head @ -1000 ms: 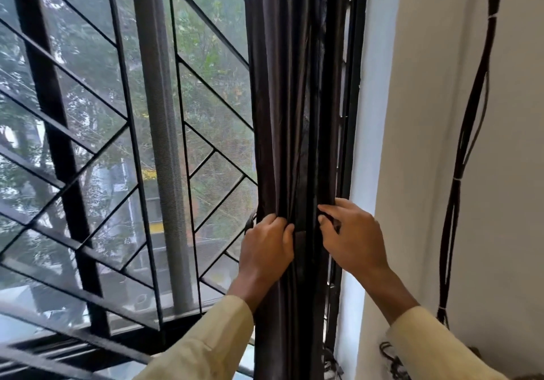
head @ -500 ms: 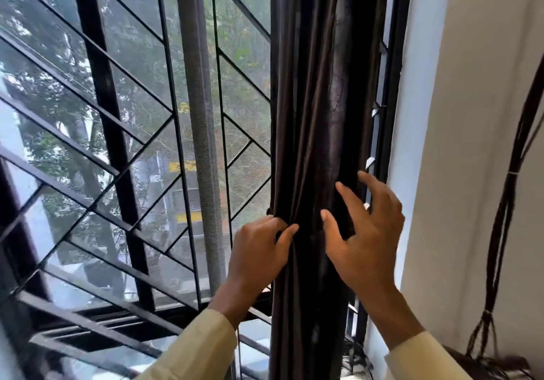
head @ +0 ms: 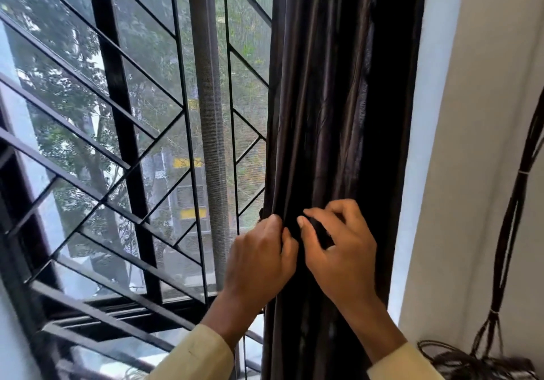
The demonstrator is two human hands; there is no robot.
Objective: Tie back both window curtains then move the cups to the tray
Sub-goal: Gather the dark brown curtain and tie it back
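A dark brown curtain [head: 332, 99] hangs gathered into a narrow bunch at the right side of the window. My left hand [head: 259, 259] grips its left folds at waist height, fingers curled into the cloth. Beside it, my right hand [head: 341, 250] pinches a dark band or fold of fabric between thumb and fingertips at the front of the bunch. The two hands nearly touch. Whether the pinched piece is a tie-back or part of the curtain cannot be told. No cups or tray are in view.
A black metal grille [head: 117, 149] with diagonal bars and a grey mesh screen post [head: 210, 132] fill the window to the left. A white wall [head: 485, 144] stands right of the curtain, with black cables [head: 512, 217] hanging down it into a coil [head: 477, 362].
My right hand went from spread flat on the curtain to curled and pinching fabric next to my left hand. The view shifted so the curtain sits further right and closer.
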